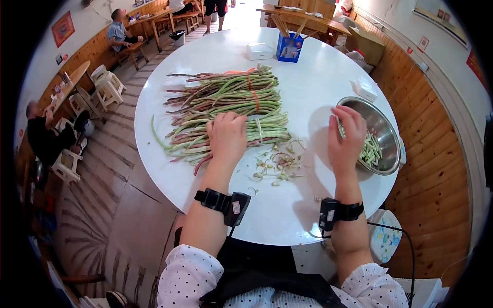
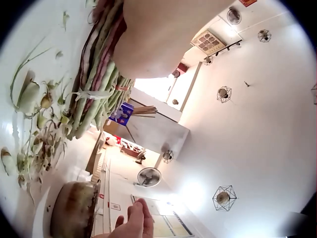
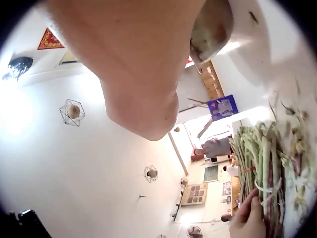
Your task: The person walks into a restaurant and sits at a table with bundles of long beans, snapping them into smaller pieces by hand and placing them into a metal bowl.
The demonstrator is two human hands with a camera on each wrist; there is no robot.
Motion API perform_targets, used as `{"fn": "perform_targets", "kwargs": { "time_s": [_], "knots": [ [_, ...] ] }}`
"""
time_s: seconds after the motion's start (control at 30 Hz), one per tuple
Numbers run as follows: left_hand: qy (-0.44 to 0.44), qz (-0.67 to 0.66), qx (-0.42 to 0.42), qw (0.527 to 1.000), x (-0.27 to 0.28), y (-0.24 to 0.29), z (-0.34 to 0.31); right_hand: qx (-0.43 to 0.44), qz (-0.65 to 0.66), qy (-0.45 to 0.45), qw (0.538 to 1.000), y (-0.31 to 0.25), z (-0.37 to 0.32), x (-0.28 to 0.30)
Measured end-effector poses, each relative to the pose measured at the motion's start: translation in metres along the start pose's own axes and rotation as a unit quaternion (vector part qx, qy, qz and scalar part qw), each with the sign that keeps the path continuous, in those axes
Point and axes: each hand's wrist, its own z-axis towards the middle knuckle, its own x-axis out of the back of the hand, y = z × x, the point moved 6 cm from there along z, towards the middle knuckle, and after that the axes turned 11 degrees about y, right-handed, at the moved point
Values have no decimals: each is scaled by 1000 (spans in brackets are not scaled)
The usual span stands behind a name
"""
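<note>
Bundles of long beans [image 1: 221, 95], green and purplish, lie side by side on the round white table. My left hand [image 1: 227, 136] is on the nearest bundle, its curled fingers gripping beans beside a white tie [image 1: 259, 129]; the fingertips are partly hidden. From the right wrist view, the left hand [image 3: 250, 220] shows thumb and fingers against the beans. My right hand [image 1: 347, 134] is raised at the left side of a steel bowl [image 1: 394, 146], fingers loosely bent with nothing in them. Cut bean pieces [image 1: 371, 151] lie in the bowl.
Trimmed bean ends [image 1: 280, 163] are scattered on the table between the hands. A blue box of chopsticks [image 1: 289, 49] and a white box [image 1: 259, 51] stand toward the far edge. Another white box [image 1: 364, 90] sits behind the bowl. People sit at tables beyond.
</note>
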Motion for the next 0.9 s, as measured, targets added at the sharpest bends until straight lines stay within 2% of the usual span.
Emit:
{"fn": "perform_targets", "kwargs": {
  "time_s": [0.23,0.5,0.63,0.67,0.73,0.77,0.9],
  "knots": [
    [15,7,0,1000,6,-2,-2,7,103,-77,992,-43,-14,-14],
    [-7,33,2,999,8,-6,-3,19,133,-91,987,-53,-18,-17],
    [124,75,12,989,45,-6,11,14,152,-91,984,-57,-17,-14],
    [163,64,14,985,60,2,14,4,161,-95,982,-56,-17,-14],
    [189,-50,-15,981,69,13,17,-50,180,-98,977,-48,-25,-19],
    [160,-149,-6,976,62,15,18,-90,185,-116,972,-46,-27,-19],
    [120,-181,-51,975,54,41,12,-143,238,-103,955,-41,-30,-22]
  ]
}}
